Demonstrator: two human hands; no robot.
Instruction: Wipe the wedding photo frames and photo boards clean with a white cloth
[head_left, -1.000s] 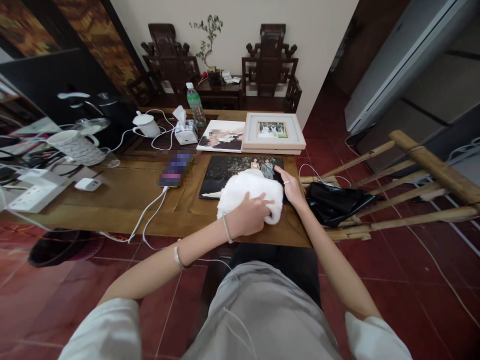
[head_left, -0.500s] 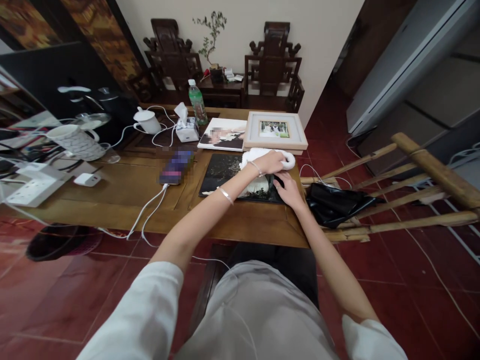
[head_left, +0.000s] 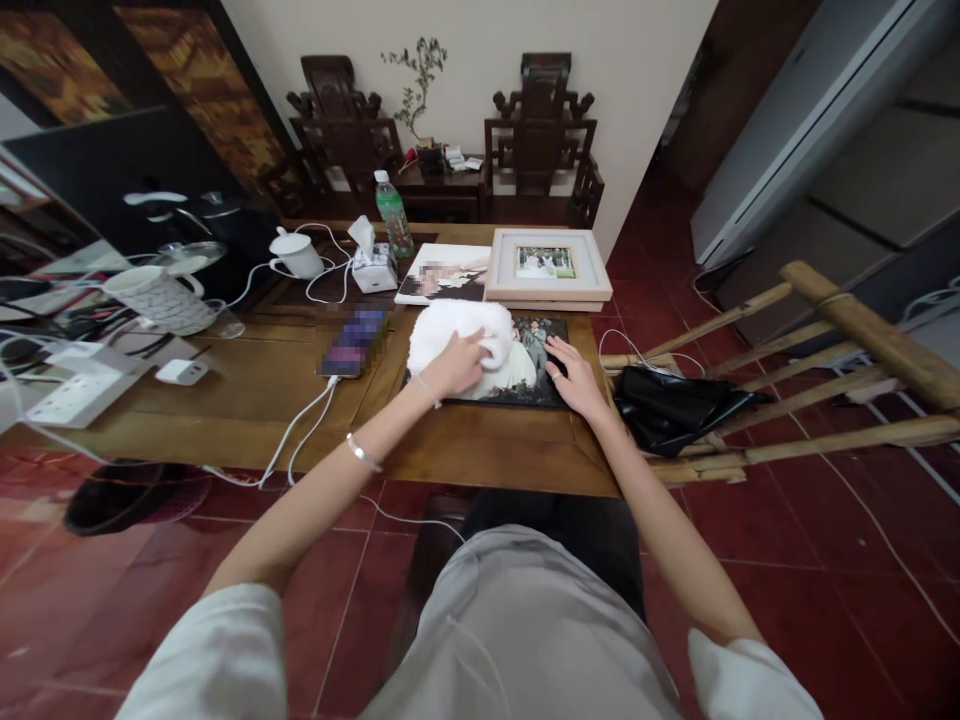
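A wooden table (head_left: 247,385) fills the middle of the frame; a dark photo print (head_left: 517,385) lies flat at its centre right and is being wiped, the step judged to be mid-wipe over the print's upper left part. A white fluffy cloth (head_left: 450,330) is pressed onto the print under the left hand (head_left: 454,365), fingers curled lightly closed on it. The right hand (head_left: 576,372) is laid open and flat on the print's right edge, nothing gripped, steadying it. The uncovered lower and right part would call for a sweep toward the frame's right, with the right hand in that path. Just above, a framed photo (head_left: 546,265) and a second print (head_left: 446,275) are touching or nearly so. A phone (head_left: 354,342) with cable lies left of the print; a black bag (head_left: 667,410) sits at right, a tissue box (head_left: 373,265) and bottle (head_left: 393,215) further up
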